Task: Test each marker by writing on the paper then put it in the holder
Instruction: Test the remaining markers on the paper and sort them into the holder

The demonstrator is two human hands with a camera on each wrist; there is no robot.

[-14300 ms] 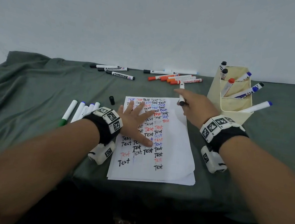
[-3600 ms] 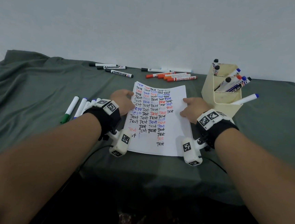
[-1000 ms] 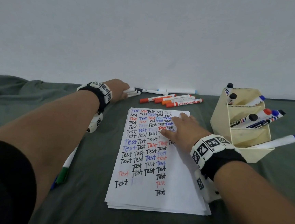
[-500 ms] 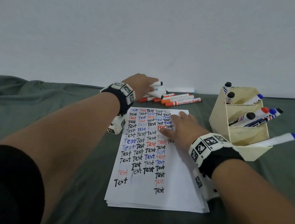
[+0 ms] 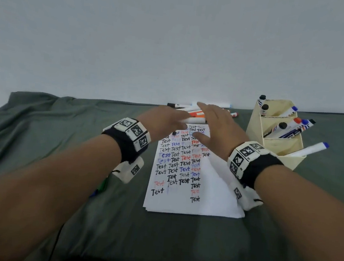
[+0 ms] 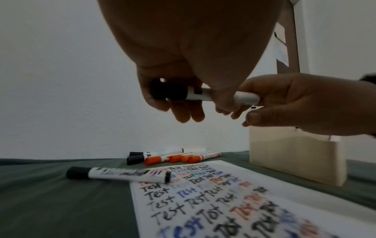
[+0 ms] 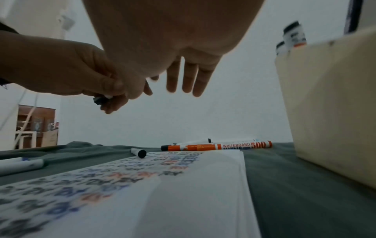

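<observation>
Black-capped marker (image 6: 201,95) held between both hands.

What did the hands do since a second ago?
The left hand came back from the far markers gripping a black-capped white marker. The right hand lifted off the written-on white paper to meet it. The cream holder stayed put.
</observation>
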